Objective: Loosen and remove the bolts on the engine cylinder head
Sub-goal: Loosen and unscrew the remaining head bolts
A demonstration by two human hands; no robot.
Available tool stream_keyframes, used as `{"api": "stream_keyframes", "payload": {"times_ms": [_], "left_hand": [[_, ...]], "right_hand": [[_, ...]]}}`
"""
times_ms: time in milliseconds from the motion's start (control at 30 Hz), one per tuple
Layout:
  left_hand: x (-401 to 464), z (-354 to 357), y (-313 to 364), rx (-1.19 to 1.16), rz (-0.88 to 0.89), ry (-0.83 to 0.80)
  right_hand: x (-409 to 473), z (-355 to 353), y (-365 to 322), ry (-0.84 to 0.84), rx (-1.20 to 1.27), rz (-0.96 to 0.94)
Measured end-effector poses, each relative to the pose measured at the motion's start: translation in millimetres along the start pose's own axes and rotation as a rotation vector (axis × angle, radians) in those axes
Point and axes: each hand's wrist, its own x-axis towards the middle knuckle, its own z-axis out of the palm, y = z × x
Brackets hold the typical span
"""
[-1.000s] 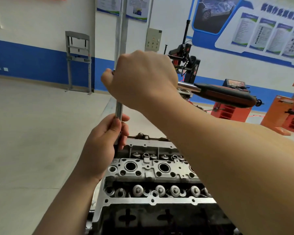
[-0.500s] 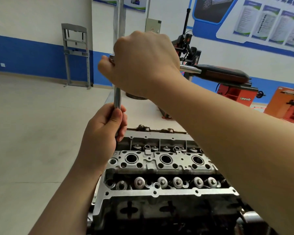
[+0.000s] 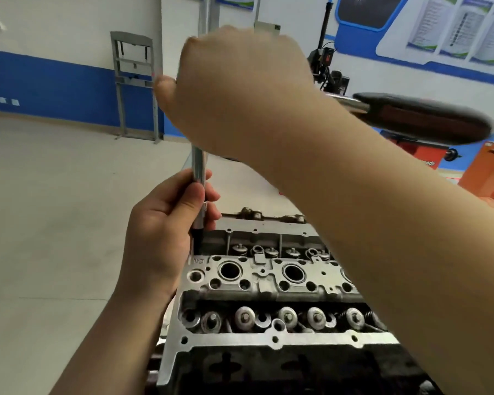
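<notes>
Fingers point(image 3: 203, 201) of left hand point(image 3: 160, 238) pinch the extension bar point(image 3: 198, 169) upright, steadying it over a far-left bolt hole in the cylinder head point(image 3: 263, 280); right hand point(image 3: 240, 89) clenched over the ratchet point(image 3: 422, 118) top for leverage.

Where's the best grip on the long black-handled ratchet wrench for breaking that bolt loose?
Take the long black-handled ratchet wrench at the far end of its thick dark grip, coming from the right. It juts sideways, free, giving the most leverage. The right hand covers the head now; the left hand steadies the upright chrome extension bar over the grey metal cylinder head.
</notes>
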Motion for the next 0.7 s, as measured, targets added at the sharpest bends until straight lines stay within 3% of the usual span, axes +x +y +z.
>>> {"api": "stream_keyframes", "payload": {"times_ms": [100,133,200,233,267,333,433,533,600,700], "left_hand": [[-5,-1,2,0.015,0.039,0.021],[-6,0,3,0.037,0.048,0.003],[-7,1,7,0.081,0.025,-0.040],[-6,1,8,0.101,-0.010,-0.057],[-4,-2,9,0.117,-0.052,-0.080],[-1,-10,12,0.077,-0.128,-0.132],[2,-20,16,0.006,-0.168,-0.143],[2,-18,14,0.034,-0.140,-0.101],[0,-18,17,0.025,-0.121,-0.106],[-3,-15,20,0.101,-0.114,-0.191]], "right_hand": [[-9,0,1,0.234,-0.096,-0.040],[-11,8,10,0.235,0.073,-0.044],[-17,19,26,0.118,0.715,-0.015],[-19,21,30,0.060,0.921,0.039],[-19,22,30,0.003,0.974,0.075],[-11,17,21,-0.039,0.806,0.038],[-2,-1,4,-0.108,0.324,-0.042],[-8,-11,-1,-0.015,-0.075,-0.014],[-16,-10,2,0.106,-0.065,-0.039],[-24,0,29,0.029,0.540,0.008]]}}
